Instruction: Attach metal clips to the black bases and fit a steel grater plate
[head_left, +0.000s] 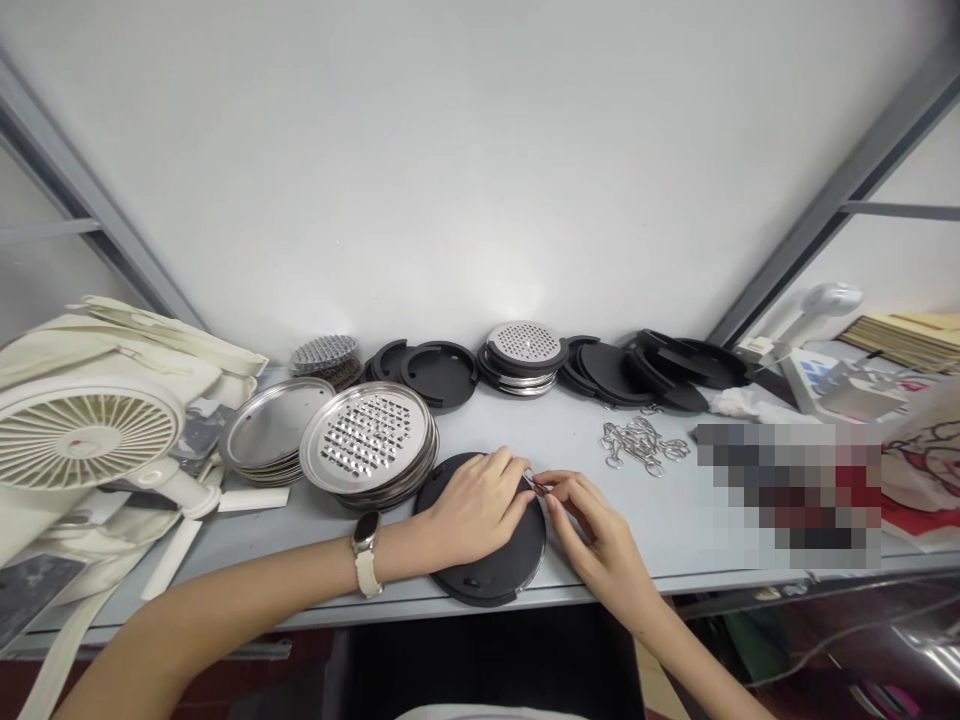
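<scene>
A round black plastic disc (pixel 491 565) lies at the front of the table, with a thin metal rim showing along its right edge. My left hand (pixel 480 505) presses over its top, fingers curled together toward the right edge. At that edge my right hand (pixel 592 535) pinches a small metal clip (pixel 534 483), thumb against forefinger; the fingertips partly hide it. To the right lies a pile of similar wire clips (pixel 643 443). Left of the disc is a stack of round metal grater plates (pixel 367 440), and behind that another stack of plain-looking metal plates (pixel 279 425).
Along the wall stand spiked grater plates (pixel 324 352), black round trays (pixel 439 375), a grater stack in black holders (pixel 527 345) and more black discs (pixel 615 370). A white fan (pixel 90 437) and cream bag (pixel 135 335) occupy the left. At right are papers (pixel 900 345) and a blurred patch.
</scene>
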